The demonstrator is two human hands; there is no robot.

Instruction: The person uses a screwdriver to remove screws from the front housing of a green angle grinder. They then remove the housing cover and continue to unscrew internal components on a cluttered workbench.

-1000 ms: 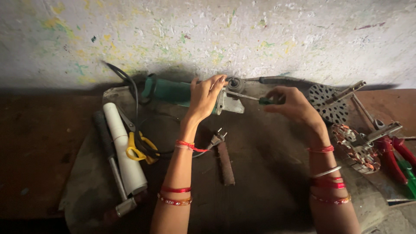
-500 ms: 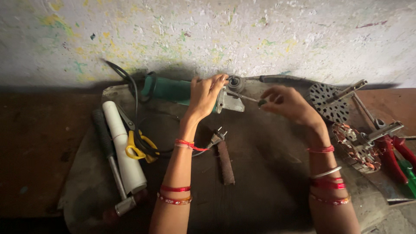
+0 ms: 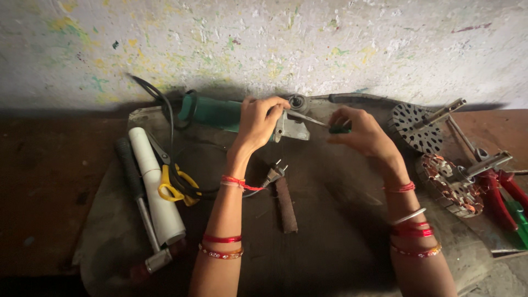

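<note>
Two hands work at one angle grinder (image 3: 231,113) lying against the wall. The left hand (image 3: 258,120) is clamped over its grey metal head; the right hand (image 3: 360,132) pinches the green handle of a thin screwdriver (image 3: 324,124) whose shaft reaches that head. The grinder has a green body and a black cord ending in one plug (image 3: 273,174). Left lie one white tube (image 3: 155,184) and yellow-handled scissors (image 3: 173,184); right, two motor rotors (image 3: 434,154).
</note>
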